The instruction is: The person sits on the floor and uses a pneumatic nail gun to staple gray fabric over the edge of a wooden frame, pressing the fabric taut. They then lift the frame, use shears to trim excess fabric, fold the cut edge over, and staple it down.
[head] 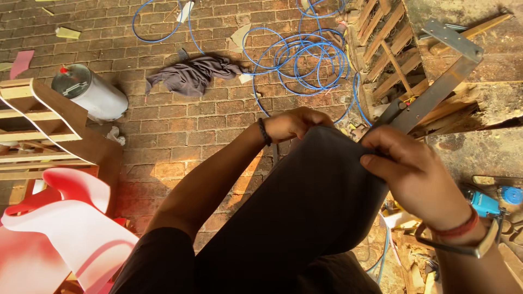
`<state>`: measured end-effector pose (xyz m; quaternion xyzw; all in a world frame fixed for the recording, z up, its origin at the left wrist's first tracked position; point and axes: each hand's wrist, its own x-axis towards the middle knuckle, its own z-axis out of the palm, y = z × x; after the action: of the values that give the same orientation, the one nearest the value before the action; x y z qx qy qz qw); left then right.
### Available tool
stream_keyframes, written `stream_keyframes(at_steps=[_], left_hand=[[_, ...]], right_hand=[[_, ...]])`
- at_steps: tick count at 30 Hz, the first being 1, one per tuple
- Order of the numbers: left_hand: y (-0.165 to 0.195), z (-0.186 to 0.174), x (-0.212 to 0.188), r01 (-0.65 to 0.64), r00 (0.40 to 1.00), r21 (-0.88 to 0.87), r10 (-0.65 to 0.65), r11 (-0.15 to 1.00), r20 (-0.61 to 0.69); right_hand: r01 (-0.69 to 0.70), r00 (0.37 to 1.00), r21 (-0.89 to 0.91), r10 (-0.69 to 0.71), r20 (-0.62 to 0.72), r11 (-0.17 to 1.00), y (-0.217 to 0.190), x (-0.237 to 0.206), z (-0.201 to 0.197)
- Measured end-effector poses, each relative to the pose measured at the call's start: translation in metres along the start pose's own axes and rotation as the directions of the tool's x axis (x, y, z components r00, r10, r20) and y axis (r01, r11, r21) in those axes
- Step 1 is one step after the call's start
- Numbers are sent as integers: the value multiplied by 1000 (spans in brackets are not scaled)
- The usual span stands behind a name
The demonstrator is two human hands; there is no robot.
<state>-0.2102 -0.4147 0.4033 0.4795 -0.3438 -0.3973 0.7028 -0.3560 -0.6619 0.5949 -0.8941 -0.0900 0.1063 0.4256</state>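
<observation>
Left hand (294, 124) pinches dark panel's (305, 201) far corner | right hand (414, 174) grips its right edge — nearer the metal bracket (436, 92) | panel's length runs toward the person

Both hands gripped a dark curved panel (305, 207) at frame centre: the left hand (294, 124) on its upper edge, the right hand (414, 174) pinching its right edge. Blue cable (305, 57) coiled on the brick floor (180, 130) above.
</observation>
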Motion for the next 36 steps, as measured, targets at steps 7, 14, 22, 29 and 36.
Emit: stream_keyframes(at_steps=[7, 14, 22, 29, 36], left_hand=[[17, -1, 41, 102, 994, 68, -104, 992, 23], [30, 12, 36, -169, 952, 402, 254, 900, -169], [37, 15, 44, -290, 640, 435, 511, 852, -574], [62, 42, 57, -47, 714, 702, 515, 711, -473], [81, 69, 63, 251, 751, 909, 525, 333, -400]], right_hand=[[307, 952, -68, -307, 16, 949, -19, 47, 23], [150, 988, 233, -141, -53, 961, -28, 59, 35], [292, 956, 582, -207, -210, 759, -7, 58, 39], [333, 943, 649, -235, -235, 684, 14, 54, 29], [184, 979, 367, -138, -150, 912, 6, 3, 6]])
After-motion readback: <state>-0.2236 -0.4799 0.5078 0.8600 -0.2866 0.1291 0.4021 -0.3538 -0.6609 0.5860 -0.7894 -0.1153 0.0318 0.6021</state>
